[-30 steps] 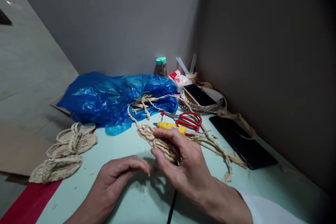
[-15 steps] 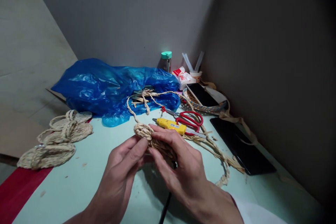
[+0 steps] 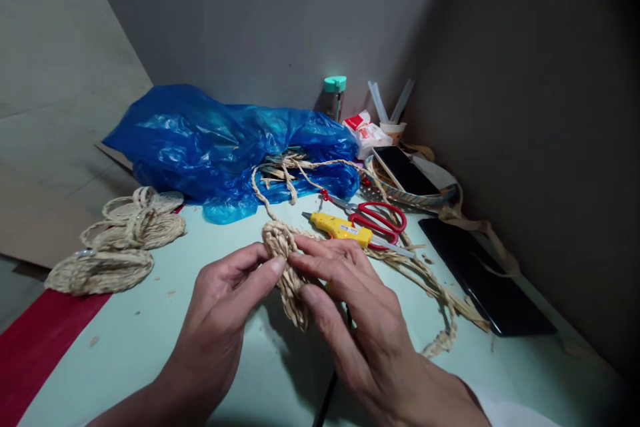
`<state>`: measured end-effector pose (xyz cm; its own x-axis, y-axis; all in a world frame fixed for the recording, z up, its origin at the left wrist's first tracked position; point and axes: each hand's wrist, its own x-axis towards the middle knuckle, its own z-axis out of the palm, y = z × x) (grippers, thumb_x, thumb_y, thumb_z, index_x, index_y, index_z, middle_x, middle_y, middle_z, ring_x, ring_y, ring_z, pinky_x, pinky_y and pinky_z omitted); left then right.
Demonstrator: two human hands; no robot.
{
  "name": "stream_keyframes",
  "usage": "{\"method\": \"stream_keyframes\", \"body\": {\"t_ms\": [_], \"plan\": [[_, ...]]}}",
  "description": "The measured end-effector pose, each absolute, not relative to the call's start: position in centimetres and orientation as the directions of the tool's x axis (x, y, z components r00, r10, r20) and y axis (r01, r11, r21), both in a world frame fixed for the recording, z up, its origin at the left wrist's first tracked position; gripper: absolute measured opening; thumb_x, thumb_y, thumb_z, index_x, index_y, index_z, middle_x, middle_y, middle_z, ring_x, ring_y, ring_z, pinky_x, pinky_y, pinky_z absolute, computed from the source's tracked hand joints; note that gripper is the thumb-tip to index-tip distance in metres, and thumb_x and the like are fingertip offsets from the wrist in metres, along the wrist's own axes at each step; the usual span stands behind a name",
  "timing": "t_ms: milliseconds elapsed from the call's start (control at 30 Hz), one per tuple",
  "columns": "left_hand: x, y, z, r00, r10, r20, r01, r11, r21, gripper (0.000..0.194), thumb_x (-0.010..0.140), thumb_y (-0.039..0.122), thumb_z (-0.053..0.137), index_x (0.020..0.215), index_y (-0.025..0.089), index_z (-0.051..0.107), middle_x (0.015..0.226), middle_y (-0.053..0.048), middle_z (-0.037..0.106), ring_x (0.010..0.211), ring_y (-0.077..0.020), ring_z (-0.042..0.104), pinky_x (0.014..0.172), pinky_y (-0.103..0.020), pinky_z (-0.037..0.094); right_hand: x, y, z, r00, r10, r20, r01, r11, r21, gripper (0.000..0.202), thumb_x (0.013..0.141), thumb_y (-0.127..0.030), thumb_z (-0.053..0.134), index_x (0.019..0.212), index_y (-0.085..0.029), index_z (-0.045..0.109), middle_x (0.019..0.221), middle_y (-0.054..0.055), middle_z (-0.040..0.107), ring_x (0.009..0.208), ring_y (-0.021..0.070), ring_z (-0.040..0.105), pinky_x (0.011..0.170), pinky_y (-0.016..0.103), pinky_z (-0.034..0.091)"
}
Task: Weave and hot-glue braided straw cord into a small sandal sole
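A coiled piece of braided straw (image 3: 287, 273), long and narrow, is held up over the table between both hands. My left hand (image 3: 225, 300) pinches its left edge, the thumb lying on the braid. From the right, my right hand (image 3: 360, 313) grips the other side with thumb and fingers. A straw cord (image 3: 263, 197) leads from the top of the coil back to a blue plastic bag (image 3: 200, 147). Just beyond my right hand lie a yellow hot glue gun (image 3: 340, 228) and red-handled scissors (image 3: 383, 220).
Several small woven straw slippers (image 3: 100, 271) lie at the left by a red strip (image 3: 60, 327). On the right are a black tablet-like slab (image 3: 485, 280), loose straw (image 3: 425, 283) and a basket (image 3: 435, 199) with a phone (image 3: 406, 170) on it. A teal-lidded bottle (image 3: 334, 97) stands behind.
The straw coil has turned so more of its braided face shows, and the right-hand fingers have shifted along its side. The whole view has moved slightly.
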<state>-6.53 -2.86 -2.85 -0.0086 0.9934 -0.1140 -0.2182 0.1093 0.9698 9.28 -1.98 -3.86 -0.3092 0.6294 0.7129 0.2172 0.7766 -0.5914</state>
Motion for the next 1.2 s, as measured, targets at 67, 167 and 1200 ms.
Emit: {"method": "stream_keyframes", "body": {"t_ms": [67, 167, 1200], "plan": [[-6.7, -2.9, -2.8, -0.022, 0.994, -0.104, -0.164, 0.099, 0.982, 0.022, 0.084, 0.028, 0.072, 0.103, 0.020, 0.080, 0.110, -0.006, 0.077, 0.105, -0.0266, 0.068, 0.086, -0.029, 0.055, 9.3, -2.0, -3.9, -0.305, 0.647, 0.699, 0.217, 0.762, -0.611, 0.030, 0.093, 0.000, 0.053, 0.119, -0.010, 0.063, 0.125, 0.017, 0.072, 0.113, 0.0165, 0.065, 0.098, 0.035, 0.051], [-7.0, -2.9, -2.7, -0.043, 0.995, -0.086, -0.076, 0.082, 0.994, 0.020, 0.083, 0.029, 0.073, 0.098, 0.019, 0.081, 0.105, -0.007, 0.078, 0.101, -0.0274, 0.069, 0.082, -0.029, 0.056, 9.3, -2.2, -4.2, -0.292, 0.690, 0.662, 0.209, 0.722, -0.660, 0.029, 0.094, -0.003, 0.052, 0.118, -0.009, 0.067, 0.128, 0.015, 0.072, 0.112, 0.0164, 0.064, 0.099, 0.035, 0.052], [-7.4, -2.3, -3.5, -0.027, 0.982, -0.187, -0.299, 0.171, 0.939, 0.017, 0.083, 0.028, 0.077, 0.096, 0.018, 0.080, 0.087, -0.003, 0.075, 0.084, -0.0182, 0.066, 0.078, -0.026, 0.052, 10.2, -2.3, -3.5, -0.172, 0.826, 0.537, 0.208, 0.563, -0.800, 0.025, 0.100, -0.015, 0.048, 0.115, -0.024, 0.066, 0.119, 0.002, 0.072, 0.111, 0.0145, 0.065, 0.096, 0.028, 0.048]]}}
